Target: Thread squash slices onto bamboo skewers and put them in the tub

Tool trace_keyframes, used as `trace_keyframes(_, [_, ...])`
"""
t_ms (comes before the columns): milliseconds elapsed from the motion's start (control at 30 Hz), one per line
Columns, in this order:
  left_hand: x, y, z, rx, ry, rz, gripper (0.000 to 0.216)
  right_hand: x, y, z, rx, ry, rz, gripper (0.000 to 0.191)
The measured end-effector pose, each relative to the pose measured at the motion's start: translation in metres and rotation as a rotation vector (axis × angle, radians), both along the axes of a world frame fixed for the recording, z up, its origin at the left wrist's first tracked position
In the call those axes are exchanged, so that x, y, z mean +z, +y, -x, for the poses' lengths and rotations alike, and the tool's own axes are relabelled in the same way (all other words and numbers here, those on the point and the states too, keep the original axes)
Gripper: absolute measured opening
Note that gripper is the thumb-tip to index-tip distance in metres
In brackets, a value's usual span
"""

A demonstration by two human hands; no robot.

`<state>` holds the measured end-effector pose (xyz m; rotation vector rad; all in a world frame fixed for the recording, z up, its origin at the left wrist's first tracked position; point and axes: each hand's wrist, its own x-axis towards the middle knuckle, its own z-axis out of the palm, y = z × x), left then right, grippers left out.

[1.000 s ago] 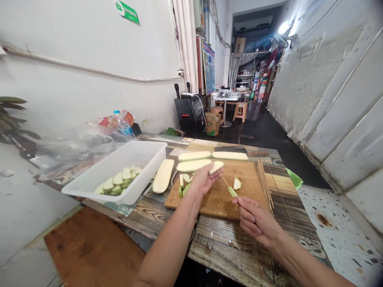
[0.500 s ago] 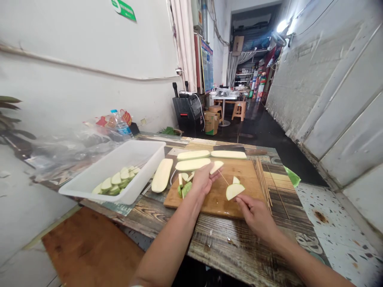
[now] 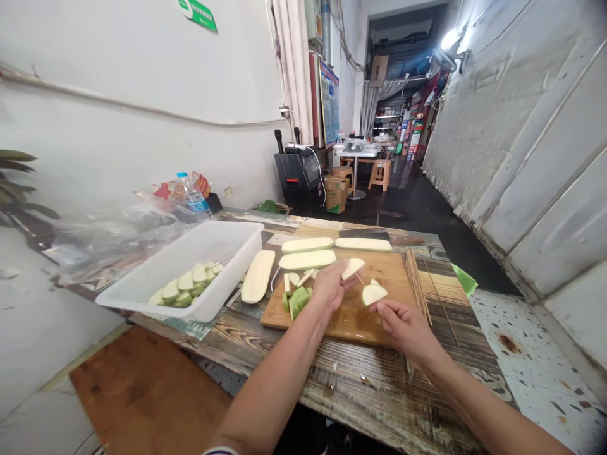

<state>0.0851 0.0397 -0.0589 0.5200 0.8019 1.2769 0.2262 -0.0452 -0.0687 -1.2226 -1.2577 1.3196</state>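
Pinching a squash slice [image 3: 353, 268] in the left hand [image 3: 331, 287], above the middle of the cutting board [image 3: 341, 327]. Pinching a thin stick [image 3: 360, 279] in the right hand [image 3: 403, 325], just under a second slice [image 3: 374, 294] threaded on it, nearer the board's right edge. Stick visible between both slices; cannot tell whether piercing the left one. Cut chunks [image 3: 296, 302] on board's left part; tub [image 3: 232, 275] beyond its left side.

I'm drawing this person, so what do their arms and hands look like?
The left hand and right hand wear no gloves, and I see no watch or bracelet. Both forearms are bare. At the bottom edge, a bit of pale cuff with a dark stripe shows on the left arm.
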Motion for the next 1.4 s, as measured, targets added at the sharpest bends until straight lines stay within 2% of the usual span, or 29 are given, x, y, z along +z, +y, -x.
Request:
trace_keyframes(133, [0.003,-0.004,-0.002,-0.013,0.016,-0.011,0.013,-0.003,0.001,-0.004,-0.046,-0.348,-0.254,0.031])
trace_keyframes(233, [0.0,-0.006,-0.005,-0.039,0.026,-0.028,0.014,-0.003,0.001,-0.005,-0.068,-0.489,-0.331,0.03])
trace_keyframes(400, [-0.004,-0.015,-0.018,-0.106,0.05,-0.094,0.012,-0.007,0.003,-0.007,-0.103,-0.626,-0.372,0.032])
trace_keyframes(500, [-0.003,-0.02,-0.024,-0.152,0.087,-0.064,0.016,-0.012,0.004,-0.009,-0.131,-0.678,-0.412,0.032])
trace_keyframes(633, [0.011,-0.026,-0.024,-0.139,0.214,-0.088,0.021,-0.018,0.009,-0.013,-0.146,-0.675,-0.465,0.031])
trace_keyframes(700, [0.028,-0.029,-0.013,-0.065,0.431,-0.177,0.02,-0.017,0.012,-0.016,-0.17,-0.654,-0.473,0.031])
trace_keyframes(767, [0.045,-0.03,0.009,0.054,0.781,-0.279,0.018,-0.015,0.014,-0.02,-0.228,-0.633,-0.469,0.031])
trace_keyframes(833, [0.056,-0.028,0.037,0.164,1.182,-0.292,0.021,-0.011,0.015,-0.024,-0.28,-0.622,-0.451,0.032])
trace_keyframes(933, [0.053,-0.016,0.075,0.196,1.709,-0.177,0.027,-0.007,0.015,-0.024,-0.302,-0.616,-0.424,0.035])
trace_keyframes(1033, [0.035,-0.002,0.093,0.129,1.909,-0.164,0.026,-0.008,0.015,-0.022,-0.286,-0.626,-0.419,0.036])
trace_keyframes(1133, [0.02,0.007,0.092,0.098,1.914,-0.167,0.022,-0.01,0.014,-0.02,-0.263,-0.653,-0.424,0.036])
trace_keyframes(1233, [0.018,0.01,0.087,0.122,1.827,-0.134,0.02,-0.01,0.014,-0.021,-0.263,-0.661,-0.429,0.037])
trace_keyframes(1333, [0.023,0.009,0.085,0.145,1.617,-0.107,0.018,-0.01,0.013,-0.022,-0.263,-0.628,-0.407,0.038])
trace_keyframes(1400, [0.026,0.009,0.081,0.115,1.381,-0.143,0.016,-0.009,0.013,-0.021,-0.262,-0.582,-0.379,0.038])
